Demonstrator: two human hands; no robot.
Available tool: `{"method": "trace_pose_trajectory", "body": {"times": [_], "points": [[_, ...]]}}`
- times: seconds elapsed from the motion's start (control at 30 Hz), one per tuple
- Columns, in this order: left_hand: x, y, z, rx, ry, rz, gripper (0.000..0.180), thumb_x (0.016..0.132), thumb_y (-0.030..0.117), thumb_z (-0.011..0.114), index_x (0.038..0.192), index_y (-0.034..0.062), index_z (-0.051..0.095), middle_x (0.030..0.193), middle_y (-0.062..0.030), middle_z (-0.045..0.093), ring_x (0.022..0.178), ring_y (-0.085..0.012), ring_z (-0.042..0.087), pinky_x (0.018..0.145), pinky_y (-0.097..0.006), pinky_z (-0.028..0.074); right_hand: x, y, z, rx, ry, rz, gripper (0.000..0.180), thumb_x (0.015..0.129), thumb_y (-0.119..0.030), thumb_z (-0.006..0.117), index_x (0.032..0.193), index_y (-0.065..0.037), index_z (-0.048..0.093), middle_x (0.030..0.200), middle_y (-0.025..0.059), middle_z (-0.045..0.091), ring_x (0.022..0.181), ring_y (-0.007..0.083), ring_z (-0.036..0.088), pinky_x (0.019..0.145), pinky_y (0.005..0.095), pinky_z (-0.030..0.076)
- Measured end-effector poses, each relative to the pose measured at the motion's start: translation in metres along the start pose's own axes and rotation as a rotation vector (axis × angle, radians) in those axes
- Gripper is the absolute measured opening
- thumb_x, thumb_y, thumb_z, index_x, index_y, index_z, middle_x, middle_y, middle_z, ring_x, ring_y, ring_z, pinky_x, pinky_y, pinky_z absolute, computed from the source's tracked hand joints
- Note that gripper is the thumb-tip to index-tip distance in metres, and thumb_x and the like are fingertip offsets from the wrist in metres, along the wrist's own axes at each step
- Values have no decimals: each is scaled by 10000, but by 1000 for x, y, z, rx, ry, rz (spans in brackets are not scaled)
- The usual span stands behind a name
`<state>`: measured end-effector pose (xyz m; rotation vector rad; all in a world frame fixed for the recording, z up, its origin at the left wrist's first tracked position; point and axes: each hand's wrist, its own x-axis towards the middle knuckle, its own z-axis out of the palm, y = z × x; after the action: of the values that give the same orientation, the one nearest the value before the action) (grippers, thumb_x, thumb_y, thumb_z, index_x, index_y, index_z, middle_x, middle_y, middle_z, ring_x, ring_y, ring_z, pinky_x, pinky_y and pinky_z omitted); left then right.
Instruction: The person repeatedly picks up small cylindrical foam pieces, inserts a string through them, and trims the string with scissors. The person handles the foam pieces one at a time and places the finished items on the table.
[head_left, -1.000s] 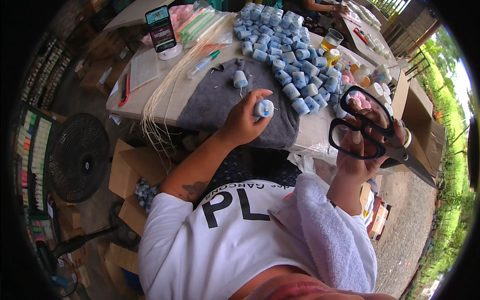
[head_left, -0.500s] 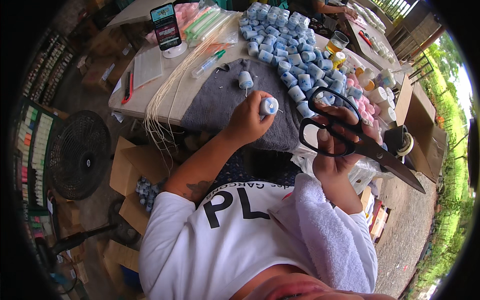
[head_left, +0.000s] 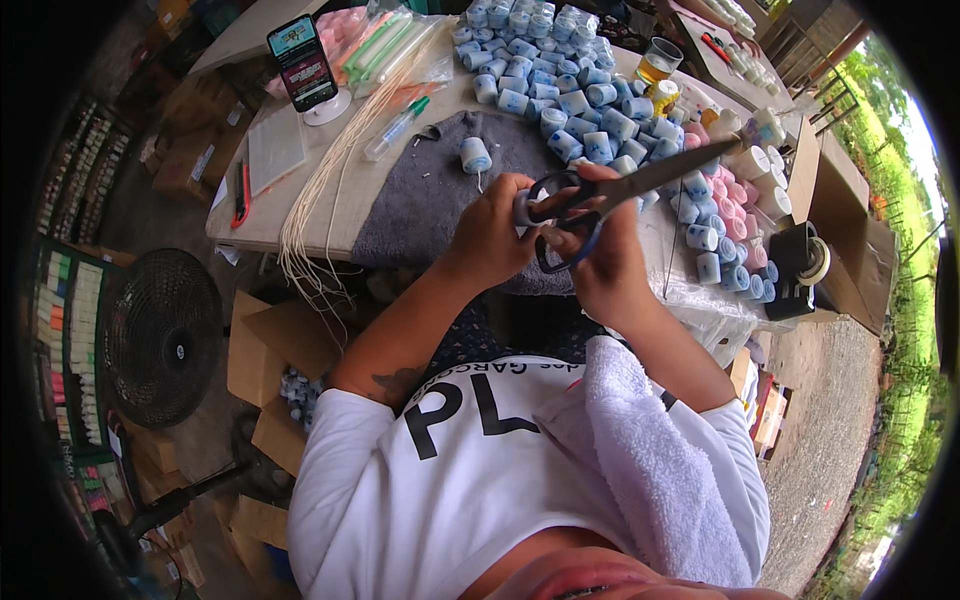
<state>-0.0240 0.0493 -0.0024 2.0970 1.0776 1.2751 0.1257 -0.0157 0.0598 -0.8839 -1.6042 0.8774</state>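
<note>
My left hand (head_left: 488, 238) is closed round a small white-and-blue candle (head_left: 521, 207), mostly covered by the fingers and the scissors' handles. Right against it, my right hand (head_left: 612, 268) grips large scissors (head_left: 655, 174) by their dark handles, some fingers through the loops. The steel blades point up and to the right, away from the candle, and look closed. Beyond my left hand, a single blue-and-white candle (head_left: 475, 155) lies on a dark grey towel (head_left: 420, 195), a white wick trailing from it. A big pile of similar candles (head_left: 575, 103) spreads behind my right hand.
On the table's left are a bundle of cream wick strings (head_left: 312, 215), a phone on a stand (head_left: 303, 65), a red cutter (head_left: 241, 195) and a green-capped pen (head_left: 397, 130). Pink candles (head_left: 735, 205) and a black tape dispenser (head_left: 795, 268) stand right. A fan (head_left: 163, 335) is on the left.
My right hand has swung left to meet my left hand, turning the scissors so the blades now point up-right instead of down-right. The left hand still holds its candle.
</note>
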Motion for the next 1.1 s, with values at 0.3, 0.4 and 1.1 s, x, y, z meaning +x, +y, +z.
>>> {"method": "trace_pose_trajectory", "body": {"times": [0.3,0.4,1.1], "points": [[16,-32,-26,-1496,201,-526,197,922,235,603,1078,148,519,1145,-120,563,1087,-317,584,915,-421,489,-38,28,-33,827,-429,589,548,859,-233,703,1299,-94,406,904,38,536,839,156,585,714,301,490],[15,-26,-20,-1582,229,-482,245,939,353,559,1083,162,506,1168,-142,551,1173,-376,529,984,-468,444,-63,43,-7,766,-490,648,594,862,-448,652,1279,-93,423,849,28,533,736,155,585,625,269,458],[-1,-12,-22,-1542,348,-442,277,926,435,548,1046,187,574,1275,-206,518,1237,-437,458,1055,-532,360,-23,37,16,483,-415,738,432,925,-435,571,1097,-39,555,679,26,533,531,121,554,481,242,447]]}}
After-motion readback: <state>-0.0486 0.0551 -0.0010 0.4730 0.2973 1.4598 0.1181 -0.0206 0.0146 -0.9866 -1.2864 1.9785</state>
